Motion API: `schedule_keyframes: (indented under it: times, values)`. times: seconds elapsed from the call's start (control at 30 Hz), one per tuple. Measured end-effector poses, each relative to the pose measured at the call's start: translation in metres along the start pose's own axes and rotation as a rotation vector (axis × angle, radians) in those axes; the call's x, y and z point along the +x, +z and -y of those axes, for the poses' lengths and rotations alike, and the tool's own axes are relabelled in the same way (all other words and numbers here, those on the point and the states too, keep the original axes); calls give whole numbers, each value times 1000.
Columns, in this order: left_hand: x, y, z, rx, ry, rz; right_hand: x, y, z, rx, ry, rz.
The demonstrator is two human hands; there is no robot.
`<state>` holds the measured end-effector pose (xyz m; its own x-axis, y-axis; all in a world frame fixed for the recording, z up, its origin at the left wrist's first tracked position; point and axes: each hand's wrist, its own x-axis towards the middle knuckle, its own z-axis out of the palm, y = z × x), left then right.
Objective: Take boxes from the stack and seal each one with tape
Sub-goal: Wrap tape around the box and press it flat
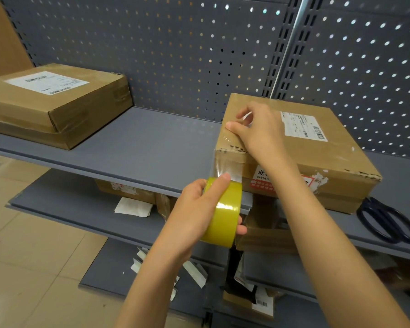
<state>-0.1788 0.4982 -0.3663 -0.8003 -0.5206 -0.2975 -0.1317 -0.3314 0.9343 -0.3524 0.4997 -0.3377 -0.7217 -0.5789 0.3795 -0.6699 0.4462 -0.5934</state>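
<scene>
While two flat brown cardboard boxes [55, 102] are lying stacked at the far left of the grey metal shelf [152, 147], the upper one carrying a white shipping label, the person's two bare hands are working at the right half of the scene. Below that shelf, a lower grey shelf [76, 209] is holding loose white paper slips [133, 207] and more cardboard pieces, and a beige tiled floor [33, 252] is showing at the near left.

Near the middle, the left hand [194, 209] is gripping a roll of yellowish clear packing tape [225, 214], fingers and thumb curled round its outer rim. A clear strip of tape [225, 166] is running up from the roll onto the near left corner of the brown cardboard box with a white label and a red-and-white sticker [317, 157], which is sitting on the grey metal shelf, resting on another brown box beneath it.

On top of that box, the right hand [258, 129] is pressing the tape down at the left edge, its thumb lying flat along the edge and the other fingers bent, their tips touching the surface. Further right, a pair of dark blue-handled scissors [386, 221] is lying on the shelf just beside the box's near right corner. Behind everything, a grey perforated back panel [175, 43] is rising.
</scene>
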Motion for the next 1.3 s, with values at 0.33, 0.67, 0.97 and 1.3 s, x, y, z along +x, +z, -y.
schedule_keyframes:
  times: [0.33, 0.67, 0.97, 1.3]
  values:
    - [-2, 2, 0, -20, 16, 2, -27, -26, 8, 259, -237, -26]
    - [-10, 12, 15, -25, 172, -150, -42, -6, 6, -470, -304, 412]
    - [-24, 5, 38, 75, 117, -169, -42, -8, 3, -511, -325, 409]
    - [-20, 9, 43, 28, 160, -201, -45, -7, 4, -498, -314, 375]
